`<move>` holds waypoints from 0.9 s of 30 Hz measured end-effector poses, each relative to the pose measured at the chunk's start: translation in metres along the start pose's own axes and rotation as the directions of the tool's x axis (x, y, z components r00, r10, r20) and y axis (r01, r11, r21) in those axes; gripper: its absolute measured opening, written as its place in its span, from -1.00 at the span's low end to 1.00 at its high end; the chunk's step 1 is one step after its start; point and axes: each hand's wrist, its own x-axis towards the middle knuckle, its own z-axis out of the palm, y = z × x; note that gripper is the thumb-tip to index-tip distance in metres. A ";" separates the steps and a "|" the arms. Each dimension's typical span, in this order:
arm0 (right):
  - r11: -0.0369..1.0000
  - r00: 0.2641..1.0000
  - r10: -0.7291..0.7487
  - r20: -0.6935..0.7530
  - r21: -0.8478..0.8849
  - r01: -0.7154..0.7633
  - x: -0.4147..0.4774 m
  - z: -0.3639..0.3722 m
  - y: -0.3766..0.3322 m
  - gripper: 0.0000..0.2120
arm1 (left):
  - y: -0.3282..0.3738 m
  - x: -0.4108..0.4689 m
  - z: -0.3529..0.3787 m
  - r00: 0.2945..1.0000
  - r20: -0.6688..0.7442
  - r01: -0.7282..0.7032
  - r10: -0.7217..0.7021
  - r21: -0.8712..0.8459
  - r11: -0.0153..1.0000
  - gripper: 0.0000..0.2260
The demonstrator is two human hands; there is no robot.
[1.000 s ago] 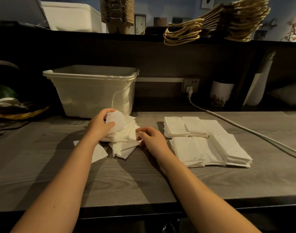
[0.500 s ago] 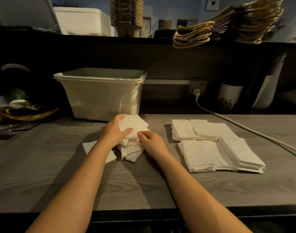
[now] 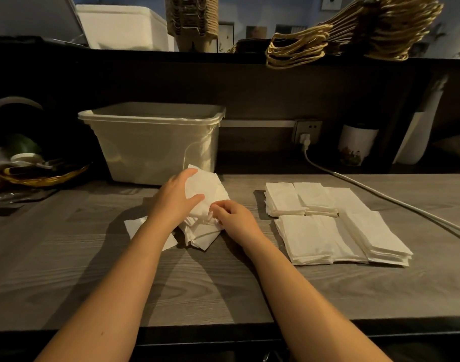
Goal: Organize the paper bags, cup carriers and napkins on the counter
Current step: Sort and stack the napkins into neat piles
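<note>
Matt grey wood-grain counter (image 3: 93, 270). Soft, faintly crinkled white paper napkins (image 3: 304, 236) at three o'clock. Smooth, translucent plastic bin (image 3: 150, 147) at eleven o'clock. Rough moulded-pulp cup carriers (image 3: 192, 19) at twelve; brown paper bags (image 3: 396, 24), twisted-cord handles, at one.

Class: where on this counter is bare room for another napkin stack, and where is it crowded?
Bare: the counter at left, between basket and loose napkins; also its front strip before the stacks. Crowded: by the bin, where left hand and right hand grip those napkins.
</note>
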 end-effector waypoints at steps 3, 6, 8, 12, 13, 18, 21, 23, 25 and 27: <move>1.000 1.000 -0.001 0.006 0.018 0.001 -0.001 0.000 0.000 -0.72 | 0.000 0.001 -0.003 0.999 0.001 0.035 -0.035 -0.105 0.994 -0.48; 1.000 1.000 0.006 0.007 0.028 -0.006 -0.001 -0.002 0.000 -0.74 | -0.001 0.003 -0.004 0.994 0.073 0.095 -0.083 -0.180 0.979 -0.45; 0.999 1.000 0.007 0.009 0.038 -0.008 -0.002 -0.002 -0.001 -0.75 | -0.001 0.003 -0.004 0.991 0.100 0.110 -0.088 -0.241 0.964 -0.44; 0.977 0.997 0.071 -0.037 0.203 -0.062 -0.002 -0.004 0.000 -0.73 | 0.002 0.003 -0.008 0.995 0.072 0.094 -0.067 -0.483 0.871 -0.44; 0.951 0.994 0.103 -0.025 0.294 -0.091 -0.002 -0.005 0.000 -0.68 | 0.003 0.003 -0.008 0.996 0.064 0.082 -0.056 -0.533 0.842 -0.44; 0.688 0.979 0.108 0.174 0.698 -0.200 -0.006 -0.010 -0.003 -0.73 | 0.010 -0.003 -0.009 0.995 0.098 0.040 0.030 -0.640 0.768 -0.40; 0.523 0.970 0.078 0.231 0.819 -0.238 -0.008 -0.012 -0.005 -0.74 | 0.017 -0.008 -0.006 0.988 0.119 -0.006 0.095 -0.593 0.805 -0.37; 0.473 0.971 0.094 0.220 0.848 -0.238 -0.009 -0.013 -0.006 -0.70 | 0.020 -0.011 -0.003 0.981 0.094 -0.091 0.170 -0.552 0.829 -0.34; 0.456 0.974 0.123 0.190 0.861 -0.225 -0.008 -0.013 -0.005 -0.67 | 0.021 -0.014 0.000 0.971 0.081 -0.149 0.224 -0.528 0.836 -0.31; 0.444 0.979 0.144 0.142 0.875 -0.192 -0.006 -0.013 -0.003 -0.72 | 0.022 -0.016 0.003 0.970 0.080 -0.156 0.229 -0.520 0.840 -0.23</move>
